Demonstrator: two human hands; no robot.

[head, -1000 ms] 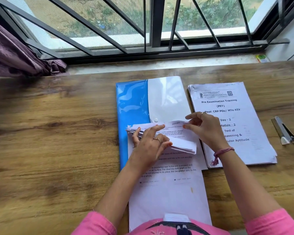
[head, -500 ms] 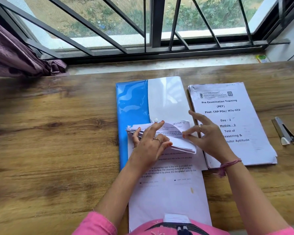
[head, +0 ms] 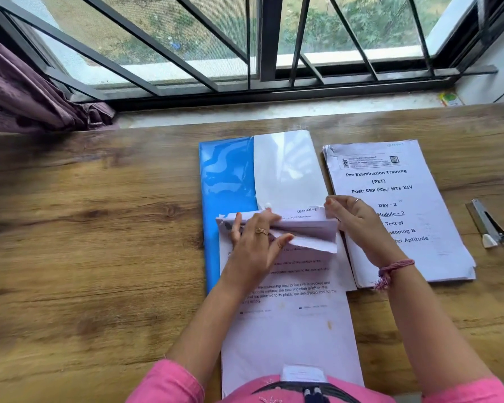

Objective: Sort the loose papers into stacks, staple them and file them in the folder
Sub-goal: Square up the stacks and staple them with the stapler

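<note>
- White sheets, a folded-back bundle of papers (head: 300, 231), lie across the top of the long sheet stack (head: 288, 330), which runs lengthwise from the person toward the window and overlaps the blue-and-white folder (head: 230, 181).
- The bundle's long axis runs left to right, crosswise to the stack beneath it; its fold faces away from the person and its loose edges point back toward them.
- The left hand (head: 256, 242) lies on the bundle's left half, fingers spread and fairly straight, pressing the pages down rather than curling round them.
- The right hand (head: 358, 225) sits at the bundle's right end, fingers bent toward the page edges; whether it actually pinches a sheet there I cannot tell.
- So the bundle lies between the two hands, the left on top of it and the right just beside its end; the right looks better placed to peel a page sideways.
- The finished pile, the printed booklet (head: 396, 210), lies just right of the folder, partly under the right wrist.
- The stapler (head: 489, 228) rests well apart on the wooden table (head: 85, 228), nearer the right hand.
</note>
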